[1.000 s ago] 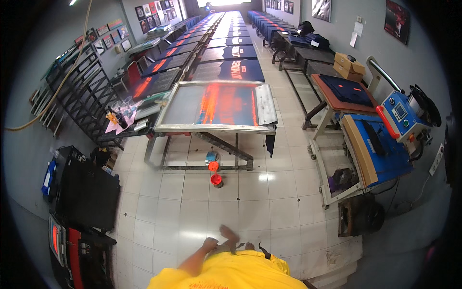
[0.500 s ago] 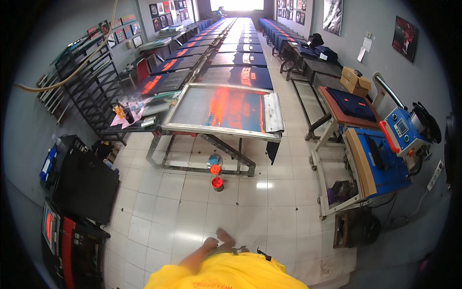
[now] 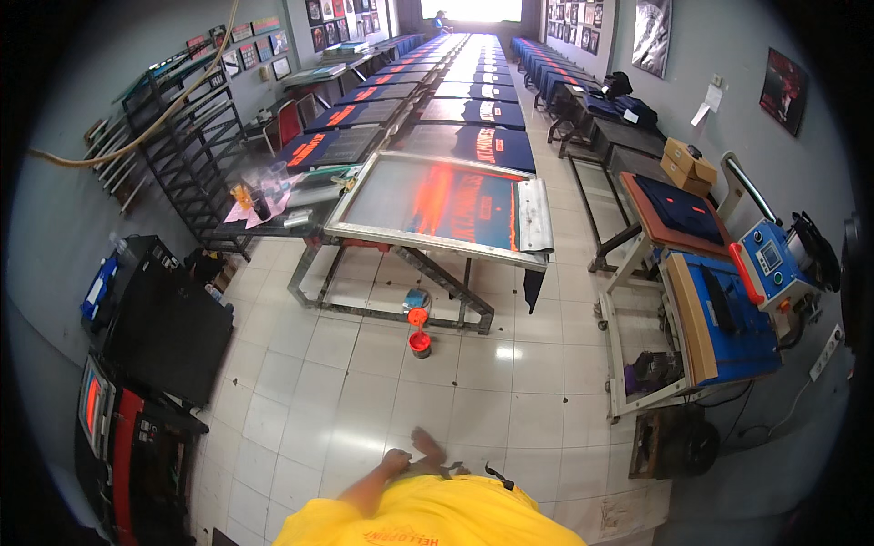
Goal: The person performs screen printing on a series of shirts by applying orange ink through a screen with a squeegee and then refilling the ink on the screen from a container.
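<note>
My left hand (image 3: 397, 460) is close to my waist, at the front of my yellow shirt (image 3: 428, 514). Its fingers look curled in, and whatever they may hold is too small to make out. Just beyond it a bare foot (image 3: 428, 444) shows on the tiled floor. My right hand is out of view. Ahead, out of reach, a framed printing screen (image 3: 373, 196) smeared with orange ink lies on the end of a long table. An open tub of orange ink (image 3: 420, 344) stands on the floor before it.
Rows of dark printed shirts (image 3: 473, 146) run far back, where a person (image 3: 441, 22) stands. At right is a heat press (image 3: 769, 259) on a wheeled stand. A black rack (image 3: 187, 150) and a black cabinet (image 3: 164, 318) line the left. A cord (image 3: 173, 132) hangs upper left.
The surroundings have shifted a little to the right in the picture as the view turns left. My left hand stays by my waist, almost unchanged.
</note>
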`<state>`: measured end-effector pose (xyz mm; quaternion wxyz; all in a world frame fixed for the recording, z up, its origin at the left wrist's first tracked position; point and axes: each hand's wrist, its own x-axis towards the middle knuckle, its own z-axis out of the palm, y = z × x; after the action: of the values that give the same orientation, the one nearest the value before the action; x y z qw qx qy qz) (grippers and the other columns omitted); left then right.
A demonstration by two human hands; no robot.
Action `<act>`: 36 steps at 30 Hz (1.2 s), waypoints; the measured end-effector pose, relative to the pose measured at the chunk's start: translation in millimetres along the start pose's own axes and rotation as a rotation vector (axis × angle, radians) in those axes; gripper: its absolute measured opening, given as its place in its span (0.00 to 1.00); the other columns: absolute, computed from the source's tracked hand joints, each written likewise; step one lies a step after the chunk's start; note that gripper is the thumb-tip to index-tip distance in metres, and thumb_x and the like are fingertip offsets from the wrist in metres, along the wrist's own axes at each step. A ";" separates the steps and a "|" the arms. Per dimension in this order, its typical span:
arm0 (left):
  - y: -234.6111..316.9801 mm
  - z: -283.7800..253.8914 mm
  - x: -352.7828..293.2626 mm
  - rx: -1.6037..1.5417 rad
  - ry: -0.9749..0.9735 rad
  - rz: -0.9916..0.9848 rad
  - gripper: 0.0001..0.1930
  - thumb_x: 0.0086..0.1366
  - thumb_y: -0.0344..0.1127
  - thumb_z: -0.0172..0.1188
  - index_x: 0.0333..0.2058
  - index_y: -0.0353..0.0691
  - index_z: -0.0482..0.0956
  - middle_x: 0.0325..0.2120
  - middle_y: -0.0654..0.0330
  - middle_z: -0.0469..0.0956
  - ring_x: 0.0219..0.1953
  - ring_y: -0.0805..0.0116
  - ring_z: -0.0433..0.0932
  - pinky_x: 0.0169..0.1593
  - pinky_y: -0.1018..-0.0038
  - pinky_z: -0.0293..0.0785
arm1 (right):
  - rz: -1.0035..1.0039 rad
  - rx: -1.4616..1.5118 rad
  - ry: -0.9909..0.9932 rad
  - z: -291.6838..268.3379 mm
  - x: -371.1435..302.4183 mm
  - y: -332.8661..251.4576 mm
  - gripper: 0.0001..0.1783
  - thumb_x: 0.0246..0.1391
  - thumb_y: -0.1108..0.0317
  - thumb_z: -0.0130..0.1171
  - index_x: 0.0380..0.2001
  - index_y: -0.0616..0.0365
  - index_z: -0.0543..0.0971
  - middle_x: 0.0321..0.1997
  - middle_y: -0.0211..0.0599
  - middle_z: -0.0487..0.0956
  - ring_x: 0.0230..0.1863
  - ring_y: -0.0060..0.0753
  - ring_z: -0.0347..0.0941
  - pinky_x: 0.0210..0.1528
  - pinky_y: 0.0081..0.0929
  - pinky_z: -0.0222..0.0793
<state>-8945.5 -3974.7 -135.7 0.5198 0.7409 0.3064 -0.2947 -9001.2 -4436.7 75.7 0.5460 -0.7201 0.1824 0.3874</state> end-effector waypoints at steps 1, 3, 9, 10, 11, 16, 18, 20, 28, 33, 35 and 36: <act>-0.9 -2.2 -0.6 0.011 0.001 0.007 0.20 0.59 0.43 0.55 0.34 0.26 0.81 0.27 0.48 0.82 0.25 0.60 0.81 0.36 0.67 0.78 | -0.004 0.000 -0.004 0.6 0.2 -0.4 0.23 0.54 0.62 0.61 0.50 0.65 0.77 0.48 0.41 0.80 0.49 0.31 0.74 0.52 0.28 0.66; -2.2 -3.6 -1.7 0.010 0.008 0.016 0.20 0.59 0.43 0.55 0.34 0.26 0.81 0.27 0.48 0.82 0.25 0.60 0.81 0.36 0.67 0.78 | -0.012 0.000 -0.011 1.2 0.4 -0.1 0.23 0.54 0.62 0.61 0.50 0.65 0.77 0.48 0.41 0.80 0.49 0.31 0.74 0.52 0.28 0.66; 1.6 -3.0 -2.3 -0.055 0.015 0.000 0.18 0.59 0.40 0.55 0.34 0.27 0.81 0.26 0.49 0.82 0.25 0.61 0.81 0.34 0.68 0.78 | -0.025 0.014 -0.022 -0.1 0.0 2.3 0.23 0.54 0.62 0.61 0.50 0.65 0.77 0.48 0.40 0.80 0.49 0.31 0.74 0.53 0.28 0.66; 0.4 -2.4 -0.7 -0.038 0.008 -0.010 0.18 0.59 0.39 0.55 0.35 0.27 0.81 0.26 0.49 0.82 0.25 0.61 0.81 0.33 0.68 0.78 | -0.028 0.014 -0.025 0.5 1.2 2.5 0.23 0.54 0.62 0.61 0.50 0.65 0.77 0.48 0.40 0.80 0.49 0.31 0.74 0.53 0.28 0.66; -0.7 -2.4 1.3 -0.020 0.002 -0.019 0.17 0.59 0.39 0.55 0.35 0.27 0.81 0.26 0.50 0.82 0.25 0.61 0.81 0.33 0.68 0.78 | -0.031 0.013 -0.030 0.1 1.9 1.6 0.23 0.54 0.62 0.61 0.50 0.65 0.77 0.48 0.40 0.80 0.49 0.31 0.74 0.53 0.27 0.66; -1.6 -2.5 6.3 -0.060 -0.001 -0.037 0.17 0.59 0.39 0.55 0.35 0.27 0.81 0.27 0.50 0.82 0.26 0.61 0.81 0.34 0.67 0.78 | -0.043 0.022 -0.042 -2.1 0.9 4.2 0.23 0.55 0.61 0.61 0.50 0.65 0.77 0.48 0.40 0.80 0.50 0.30 0.74 0.53 0.27 0.66; -0.1 -1.7 5.4 -0.016 0.002 -0.011 0.17 0.59 0.39 0.55 0.34 0.27 0.81 0.27 0.50 0.82 0.26 0.61 0.81 0.35 0.67 0.78 | -0.050 0.028 -0.045 -2.2 -0.4 5.6 0.23 0.55 0.61 0.61 0.51 0.65 0.77 0.48 0.40 0.80 0.50 0.30 0.74 0.53 0.27 0.66; -1.9 -1.7 3.7 0.063 0.011 0.038 0.18 0.59 0.40 0.55 0.33 0.27 0.81 0.26 0.50 0.82 0.26 0.60 0.81 0.35 0.67 0.77 | -0.061 0.033 -0.052 -2.2 -1.1 5.8 0.23 0.55 0.61 0.61 0.51 0.65 0.77 0.48 0.40 0.80 0.50 0.30 0.74 0.53 0.27 0.66; -2.6 -3.1 0.2 0.040 0.001 -0.016 0.17 0.59 0.38 0.56 0.37 0.27 0.81 0.29 0.49 0.82 0.28 0.61 0.82 0.38 0.69 0.77 | -0.129 0.084 -0.090 -1.0 -9.0 17.6 0.23 0.55 0.61 0.61 0.51 0.65 0.76 0.48 0.40 0.80 0.50 0.31 0.74 0.53 0.27 0.66; -23.3 -9.1 7.1 0.525 0.016 0.436 0.14 0.56 0.37 0.56 0.34 0.32 0.82 0.29 0.49 0.82 0.30 0.58 0.81 0.39 0.66 0.76 | -0.066 -0.024 -0.122 -0.4 22.0 46.5 0.24 0.55 0.63 0.60 0.53 0.64 0.75 0.47 0.39 0.80 0.49 0.31 0.74 0.52 0.27 0.66; -24.0 -8.0 6.5 0.460 0.085 0.412 0.08 0.53 0.34 0.55 0.24 0.38 0.81 0.29 0.48 0.80 0.32 0.49 0.78 0.39 0.59 0.74 | -0.064 -0.023 -0.134 2.5 20.9 41.4 0.24 0.55 0.62 0.61 0.53 0.64 0.75 0.47 0.40 0.80 0.49 0.31 0.74 0.52 0.26 0.66; -24.9 -7.7 5.4 0.382 0.088 0.320 0.08 0.52 0.34 0.55 0.24 0.38 0.81 0.29 0.48 0.80 0.32 0.49 0.78 0.39 0.59 0.74 | -0.060 0.032 -0.142 11.1 3.6 10.7 0.24 0.55 0.62 0.61 0.53 0.64 0.75 0.47 0.40 0.80 0.49 0.30 0.74 0.51 0.26 0.66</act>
<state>-8960.1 -3959.8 -152.2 0.3967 0.8770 0.1463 -0.2284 -9010.2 -4429.5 64.9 0.5801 -0.6872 0.1278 0.4181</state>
